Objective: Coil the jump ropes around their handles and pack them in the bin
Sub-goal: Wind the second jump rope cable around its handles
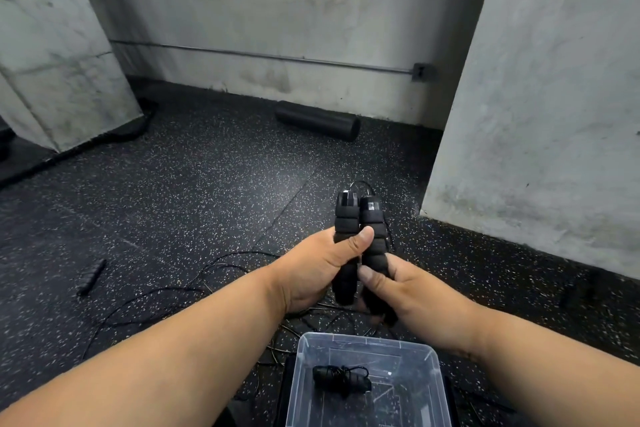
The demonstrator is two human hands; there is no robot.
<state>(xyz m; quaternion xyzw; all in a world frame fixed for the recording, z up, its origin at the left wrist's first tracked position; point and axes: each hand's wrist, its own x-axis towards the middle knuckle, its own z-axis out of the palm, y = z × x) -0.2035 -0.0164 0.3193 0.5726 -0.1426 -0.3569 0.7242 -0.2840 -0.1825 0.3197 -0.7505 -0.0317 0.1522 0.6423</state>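
Nearest, bottom centre: clear plastic bin (433, 367) on the speckled rubber floor (207, 184), open top. Inside it lies one coiled jump rope (341, 378), black cord wound around its paired handles, lying roughly left-right on the bin bottom. Just beyond the bin, both forearms reach in from the near edge. Left hand (311, 270) grips the left one of two black foam handles (358, 243), thumb laid across the front, fingers curled behind. Right hand (398, 282) grips the lower part of the right handle, thumb tip pressing at the seam between the two. The handles are held side by side, touching, upright with a slight tilt, cap ends pointing far. A short loop of thin black cord (362, 184) shows above the caps. Loose black cord (221, 260) trails over the floor to the left of and under the hands, uncoiled. Left, well apart: a lone black handle (91, 277) lying on the floor. Far: black foam roller (317, 120) against the base of the concrete wall (277, 28).
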